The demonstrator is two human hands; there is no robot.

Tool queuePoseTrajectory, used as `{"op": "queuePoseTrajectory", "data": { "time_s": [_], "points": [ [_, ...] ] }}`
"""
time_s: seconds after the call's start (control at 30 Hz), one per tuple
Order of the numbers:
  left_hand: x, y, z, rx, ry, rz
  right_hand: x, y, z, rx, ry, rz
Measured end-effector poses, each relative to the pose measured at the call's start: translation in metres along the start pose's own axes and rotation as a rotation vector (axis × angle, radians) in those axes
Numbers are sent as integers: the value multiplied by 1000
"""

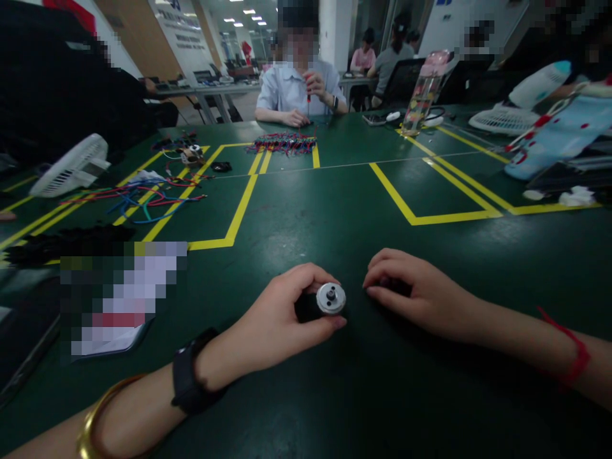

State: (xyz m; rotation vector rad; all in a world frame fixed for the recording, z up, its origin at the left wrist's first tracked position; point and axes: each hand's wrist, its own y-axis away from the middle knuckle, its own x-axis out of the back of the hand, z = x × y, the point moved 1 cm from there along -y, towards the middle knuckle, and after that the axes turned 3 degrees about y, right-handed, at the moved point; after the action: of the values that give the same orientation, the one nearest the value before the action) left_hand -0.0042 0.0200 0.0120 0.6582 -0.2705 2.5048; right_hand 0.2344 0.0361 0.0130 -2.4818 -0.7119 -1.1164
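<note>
My left hand (291,312) grips a small electric motor (331,298) between thumb and fingers. Its round silver end, with a short shaft in the middle and small dark holes, faces up towards me. To the right, my right hand (411,284) rests near the green table (296,217), its thumb and fingertips drawn together. Something small and dark shows inside the curl of those fingers, but I cannot make out what it is. A gap separates the two hands.
Coloured wires (157,197) lie at the left, near a white fan (71,166) and a blurred-out flat item (129,306). Across the table a person (301,89) holds a red screwdriver. A bottle (423,95) and a light blue bag (559,134) stand at the right.
</note>
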Motion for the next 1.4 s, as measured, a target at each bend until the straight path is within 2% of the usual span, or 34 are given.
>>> {"op": "queuePoseTrajectory", "data": {
  "time_s": [0.1, 0.27, 0.33, 0.43, 0.53, 0.63, 0.77, 0.97, 1.07, 1.23, 1.3, 1.4],
  "points": [
    [-1, 0, -1, -9, -10, 10, 2, -7, -15, 67, 88, -110],
    [-4, 1, -6, -14, -21, 45, 5, -21, -46, 262, 80, 84],
    [-5, 1, -7, -17, -31, 54, 4, -25, -54, 333, 95, 99],
    [-5, 0, -7, -26, -30, 52, 7, -25, -57, 358, 81, 150],
    [-3, 0, -4, -23, -19, 24, 13, -17, -48, 305, 80, 209],
    [-2, 0, -2, -19, -3, 11, 12, -5, -31, 227, 90, 125],
    [-1, 1, -1, -8, 0, 9, 1, 6, -10, 157, 89, 9],
    [0, -1, -2, -4, 2, -7, -6, 9, -3, 134, 78, -30],
    [0, 0, -2, 3, 1, -15, -1, 9, 1, 50, -77, 31],
    [0, 1, -3, -3, -9, -23, 4, 9, 15, -240, -435, 212],
    [1, 1, -3, -8, -13, -24, 4, 8, 18, -282, -491, 250],
    [1, 1, -3, -3, -18, -24, 3, 7, 18, -276, -493, 232]
  ]
}}
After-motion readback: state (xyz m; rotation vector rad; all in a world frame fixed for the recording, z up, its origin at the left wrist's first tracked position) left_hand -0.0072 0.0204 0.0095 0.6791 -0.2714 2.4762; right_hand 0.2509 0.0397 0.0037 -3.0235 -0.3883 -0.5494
